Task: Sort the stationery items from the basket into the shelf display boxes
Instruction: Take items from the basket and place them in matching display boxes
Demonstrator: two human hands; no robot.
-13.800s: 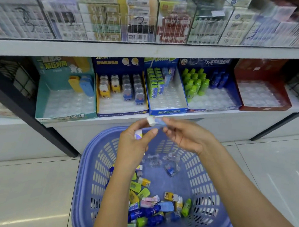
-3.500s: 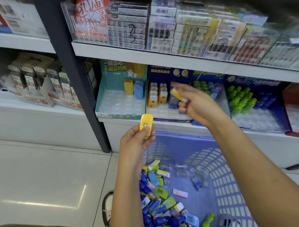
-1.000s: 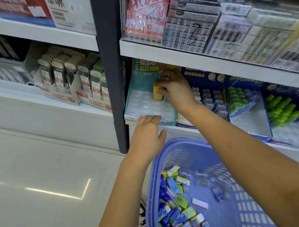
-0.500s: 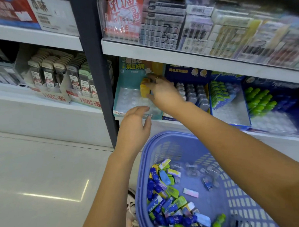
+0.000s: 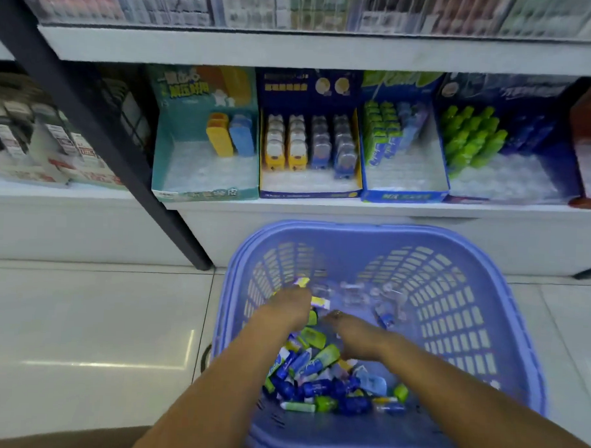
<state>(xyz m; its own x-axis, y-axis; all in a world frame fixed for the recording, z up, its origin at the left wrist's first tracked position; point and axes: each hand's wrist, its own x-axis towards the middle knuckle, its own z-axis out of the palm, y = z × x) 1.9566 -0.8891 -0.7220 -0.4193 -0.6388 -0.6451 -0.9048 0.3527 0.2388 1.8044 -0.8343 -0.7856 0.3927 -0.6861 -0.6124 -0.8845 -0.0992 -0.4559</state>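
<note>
- The slotted lilac plastic basket (image 5: 388,232) stands on the pale tiled floor (image 5: 90,316), below the shelf.
- A loose pile of small blue, green and yellow stationery items (image 5: 317,384) lies in the basket's near half.
- The left hand (image 5: 285,313) and right hand (image 5: 358,338) are both down inside the basket, over the pile. Blur hides whether their fingers grasp anything.
- The teal cardboard display box (image 5: 204,189) on the shelf holds upright yellow and blue pieces at its back.

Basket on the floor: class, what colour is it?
The basket is periwinkle blue, shown best in the head view.
</note>
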